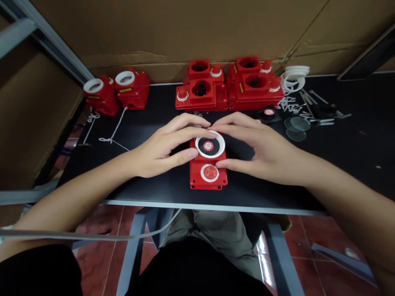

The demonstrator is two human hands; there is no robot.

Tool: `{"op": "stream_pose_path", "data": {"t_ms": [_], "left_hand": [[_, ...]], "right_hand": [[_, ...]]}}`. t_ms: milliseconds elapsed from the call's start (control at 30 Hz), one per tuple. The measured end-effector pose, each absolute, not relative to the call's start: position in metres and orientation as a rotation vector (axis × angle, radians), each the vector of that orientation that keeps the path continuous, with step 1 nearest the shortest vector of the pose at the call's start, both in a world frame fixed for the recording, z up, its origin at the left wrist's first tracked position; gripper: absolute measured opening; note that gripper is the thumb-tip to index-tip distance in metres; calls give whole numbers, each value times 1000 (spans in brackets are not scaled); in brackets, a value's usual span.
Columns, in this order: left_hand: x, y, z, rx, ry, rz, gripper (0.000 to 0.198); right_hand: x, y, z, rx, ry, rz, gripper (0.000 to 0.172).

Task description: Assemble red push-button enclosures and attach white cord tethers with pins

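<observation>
A red alarm box lies flat on the black worktop in front of me, its round red button or lamp nearest me. A white ring sits on its far part, around a black disc with a red and white label. My left hand curls about the ring's left side, thumb at its edge and a fingertip on its far rim. From the right, my right hand arches over the box, thumb on its right side just below the ring, fingertips near the far rim.
Several red boxes stand along the cardboard wall. Two at left have white rings and cords. At right lie stacked white rings, clear glass discs, small white parts, metal rods and a black labelled disc.
</observation>
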State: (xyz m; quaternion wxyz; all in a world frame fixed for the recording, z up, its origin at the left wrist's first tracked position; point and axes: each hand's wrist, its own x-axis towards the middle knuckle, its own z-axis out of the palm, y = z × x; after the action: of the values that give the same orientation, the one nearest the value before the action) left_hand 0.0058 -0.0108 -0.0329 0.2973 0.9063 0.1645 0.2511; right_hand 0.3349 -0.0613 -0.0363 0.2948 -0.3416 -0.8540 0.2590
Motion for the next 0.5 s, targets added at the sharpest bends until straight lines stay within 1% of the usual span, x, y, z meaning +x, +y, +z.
{"op": "stream_pose_path", "data": {"t_ms": [67,133,233,333,500], "left_hand": [[5,-8,-31,2426,445,641,39],[5,-5,-28,2480,436,586,37],[6,-1,-24,2537,433,525,50],[5,2,-20,2529,425,483,55],[-1,5,-6,2453,449,364,49]], "right_hand": [[334,-61,-36,-913,-2266,694,60],[335,-61,-37,-922,-2266,696,61],[335,-61,-37,-928,-2278,704,62],[335,-61,-35,-930,-2290,710,58],[332,-59,-31,-889,-2285,720,46]]}}
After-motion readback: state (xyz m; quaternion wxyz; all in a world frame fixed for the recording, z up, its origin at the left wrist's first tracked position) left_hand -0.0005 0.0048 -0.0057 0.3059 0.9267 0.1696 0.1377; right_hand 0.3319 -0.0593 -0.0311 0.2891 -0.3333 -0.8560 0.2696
